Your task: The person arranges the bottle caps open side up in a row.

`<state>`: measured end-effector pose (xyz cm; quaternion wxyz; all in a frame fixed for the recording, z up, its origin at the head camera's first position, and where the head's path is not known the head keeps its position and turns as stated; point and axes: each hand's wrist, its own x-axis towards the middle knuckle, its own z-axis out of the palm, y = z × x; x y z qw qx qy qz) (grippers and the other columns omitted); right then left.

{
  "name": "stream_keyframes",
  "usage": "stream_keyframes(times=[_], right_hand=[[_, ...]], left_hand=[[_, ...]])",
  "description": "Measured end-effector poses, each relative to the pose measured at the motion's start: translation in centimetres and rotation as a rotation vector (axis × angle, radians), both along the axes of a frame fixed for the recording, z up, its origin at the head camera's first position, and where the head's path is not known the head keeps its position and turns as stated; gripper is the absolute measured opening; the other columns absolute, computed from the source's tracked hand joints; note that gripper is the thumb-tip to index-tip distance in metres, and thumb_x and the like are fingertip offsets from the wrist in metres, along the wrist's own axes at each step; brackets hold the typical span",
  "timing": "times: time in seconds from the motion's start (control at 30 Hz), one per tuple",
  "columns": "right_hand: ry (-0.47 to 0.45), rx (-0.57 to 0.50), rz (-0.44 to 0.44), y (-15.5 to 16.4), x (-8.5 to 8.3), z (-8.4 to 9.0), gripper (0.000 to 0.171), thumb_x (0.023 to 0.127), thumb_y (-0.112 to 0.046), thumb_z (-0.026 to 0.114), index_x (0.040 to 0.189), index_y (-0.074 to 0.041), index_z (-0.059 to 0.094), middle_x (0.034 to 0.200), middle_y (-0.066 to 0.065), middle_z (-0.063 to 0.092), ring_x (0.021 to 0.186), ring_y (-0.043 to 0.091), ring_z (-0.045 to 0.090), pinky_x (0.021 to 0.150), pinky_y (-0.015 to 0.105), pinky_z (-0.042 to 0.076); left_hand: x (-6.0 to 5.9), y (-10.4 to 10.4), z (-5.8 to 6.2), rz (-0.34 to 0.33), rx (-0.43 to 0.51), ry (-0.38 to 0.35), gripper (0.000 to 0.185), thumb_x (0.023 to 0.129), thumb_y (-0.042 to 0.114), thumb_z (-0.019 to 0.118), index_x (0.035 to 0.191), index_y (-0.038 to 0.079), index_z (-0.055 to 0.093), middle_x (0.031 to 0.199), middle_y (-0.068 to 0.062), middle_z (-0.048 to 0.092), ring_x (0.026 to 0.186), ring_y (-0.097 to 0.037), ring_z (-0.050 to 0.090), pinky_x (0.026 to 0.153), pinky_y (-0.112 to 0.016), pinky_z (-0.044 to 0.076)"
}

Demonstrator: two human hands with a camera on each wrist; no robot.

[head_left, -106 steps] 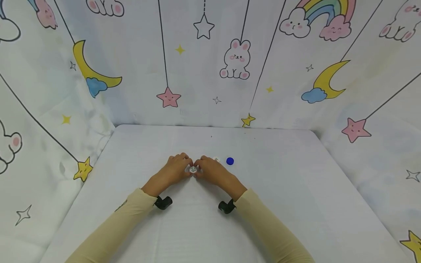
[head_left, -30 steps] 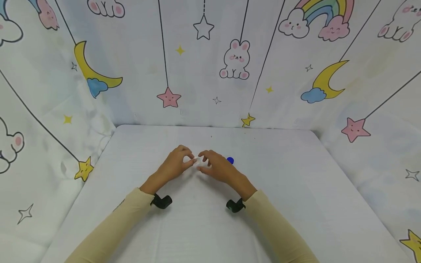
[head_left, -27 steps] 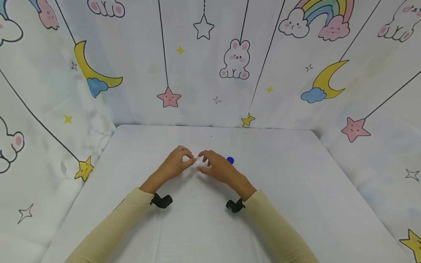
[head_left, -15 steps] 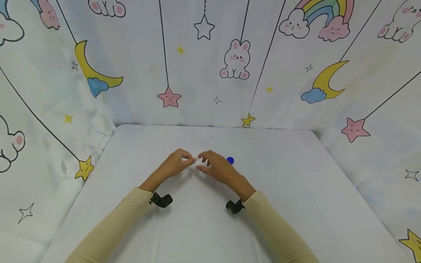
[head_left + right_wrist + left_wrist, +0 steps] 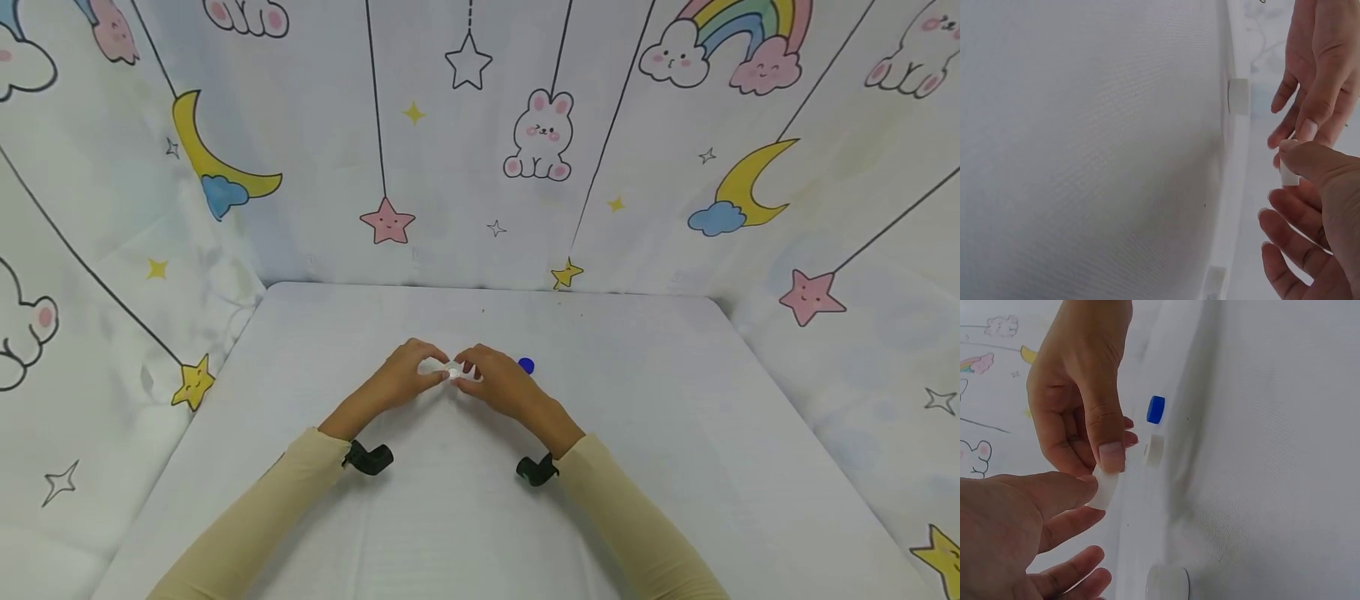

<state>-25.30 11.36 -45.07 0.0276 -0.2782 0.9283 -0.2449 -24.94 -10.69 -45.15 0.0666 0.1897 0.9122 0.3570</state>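
White plastic disc (image 5: 1105, 487), held above the table (image 5: 675, 433) centre, is pinched jointly by left hand (image 5: 397, 385) and right hand (image 5: 501, 385); next move likely requires one grip to release.

This looks like a small staged recording booth, not a lived-in room. A white cloth-covered table (image 5: 675, 433) with rounded far corners fills the floor of the view, and a pale printed fabric backdrop (image 5: 300, 167) hangs behind it and wraps round both sides. The backdrop carries nursery-style cartoons: a white rabbit (image 5: 540, 137), a pink star (image 5: 387, 222), a yellow crescent moon (image 5: 210, 150) and a rainbow with clouds (image 5: 731, 42). No furniture, walls or windows show.
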Motion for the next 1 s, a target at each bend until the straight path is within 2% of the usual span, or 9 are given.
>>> stream_keyframes(times=[0.13,0.23,0.5,0.67,1.0], right_hand=[[-0.003,0.014,0.002,0.1,-0.2,-0.2,0.035,0.100,-0.030,0.075,0.131,-0.013,0.070,0.108,-0.001,0.069,0.092,0.013,0.063,0.082,0.026,0.057],[-0.004,0.019,0.014,0.1,-0.3,-0.4,0.033,0.100,-0.027,0.075,0.130,-0.014,0.070,0.109,-0.001,0.069,0.093,0.013,0.064,0.083,0.026,0.057],[-0.051,0.049,0.024,0.0,-0.2,-0.7,0.036,0.101,-0.027,0.074,0.134,-0.013,0.069,0.111,0.001,0.069,0.093,0.013,0.064,0.084,0.026,0.057],[-0.053,0.078,0.020,-0.3,-0.4,-1.0,0.036,0.100,-0.027,0.075,0.133,-0.012,0.070,0.106,0.000,0.070,0.090,0.013,0.063,0.085,0.027,0.057],[-0.005,0.133,0.049,-0.7,-0.8,-1.7,0.034,0.100,-0.026,0.076,0.131,-0.011,0.071,0.106,0.001,0.071,0.092,0.014,0.064,0.088,0.030,0.057]], left_hand=[[0.3,0.1,0.0,-0.019,-0.041,0.040,0.034,0.101,0.023,0.073,0.132,0.009,0.069,0.145,-0.022,0.054,0.138,-0.043,0.050,0.113,-0.065,0.038],[0.6,0.2,0.0,-0.029,-0.089,0.093,0.035,0.099,0.022,0.076,0.131,0.010,0.069,0.145,-0.021,0.055,0.135,-0.043,0.052,0.109,-0.066,0.040],[1.0,0.6,-0.3,-0.037,-0.193,0.214,0.028,0.096,0.021,0.079,0.122,0.012,0.073,0.138,-0.016,0.060,0.128,-0.039,0.056,0.103,-0.060,0.044],[1.1,0.8,-0.7,-0.042,-0.227,0.251,0.028,0.095,0.022,0.080,0.120,0.012,0.073,0.136,-0.014,0.061,0.128,-0.036,0.056,0.103,-0.056,0.044],[1.1,0.8,-1.4,-0.035,-0.231,0.281,0.026,0.095,0.023,0.080,0.117,0.010,0.074,0.133,-0.014,0.062,0.126,-0.036,0.057,0.103,-0.056,0.045]])
